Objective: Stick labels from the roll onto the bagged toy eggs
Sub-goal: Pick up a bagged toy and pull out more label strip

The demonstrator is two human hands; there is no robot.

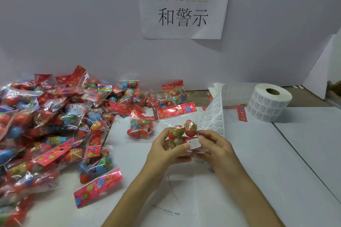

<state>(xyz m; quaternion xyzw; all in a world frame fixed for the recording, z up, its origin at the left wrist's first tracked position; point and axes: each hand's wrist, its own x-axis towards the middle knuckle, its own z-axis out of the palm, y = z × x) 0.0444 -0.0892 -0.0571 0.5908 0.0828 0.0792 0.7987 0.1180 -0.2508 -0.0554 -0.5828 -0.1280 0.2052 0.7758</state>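
Bagged toy eggs [181,131] are held above the worktop's middle, gripped between both hands. The left hand [166,150] clasps the bag from the side; the right hand [215,146] pinches a white label [193,143] against it. The unwound label strip [215,116] rises just behind. The label roll [268,104] lies toward the far right edge. Heaped bags [51,125] cover the left edge.

You are sitting at a packing and inspection station in a small factory or workshop: a printed Chinese sign [184,3] is hanging on the partition beyond your hands, bagged toy eggs [46,125] are heaping up left of them, a label roll [268,105] is lying to their right
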